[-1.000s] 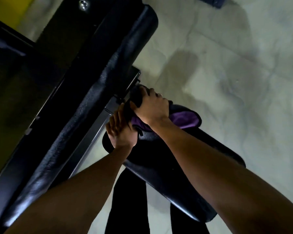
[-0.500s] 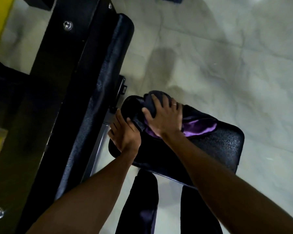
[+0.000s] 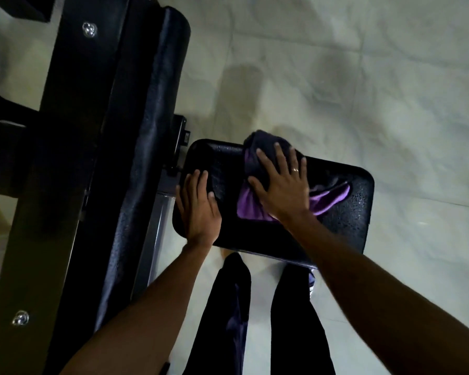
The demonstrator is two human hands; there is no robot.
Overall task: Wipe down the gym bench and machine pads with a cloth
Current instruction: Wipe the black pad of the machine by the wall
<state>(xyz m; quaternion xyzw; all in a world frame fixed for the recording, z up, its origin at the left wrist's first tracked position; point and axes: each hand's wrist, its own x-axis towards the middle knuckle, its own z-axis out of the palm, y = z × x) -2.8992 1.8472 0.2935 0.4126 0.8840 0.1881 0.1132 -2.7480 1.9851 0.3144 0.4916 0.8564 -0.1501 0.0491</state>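
While the right hand (image 3: pixel 282 185) presses the bunched purple-and-dark cloth (image 3: pixel 251 205) onto the black textured vinyl bench seat (image 3: pixel 344 223), its grip is spread flat, clamped on nothing; left hand (image 3: pixel 198 205) rests flat near the seat's left edge, grip apart; risk: cloth bulges over the far edge, so a forward push could probably drop it onto the pale tiled floor (image 3: pixel 363 77).

The scene is viewed through a single wide-angle camera worn on the person's head, aimed steeply downward and slightly forward. The forearms (image 3: pixel 363 293) are seen entering from the bottom edge. The left hand (image 3: pixel 198 209) and right hand (image 3: pixel 282 188) are framed close, near the centre, on the black seat pad (image 3: pixel 344 220). Left of the hands, the long back pad (image 3: pixel 152 131) and machine frame (image 3: pixel 73 131) are taken in. Beyond and right of the hands, pale tiled floor (image 3: pixel 363 77) is covered, and nearer than them, dark trouser legs (image 3: pixel 228 307).
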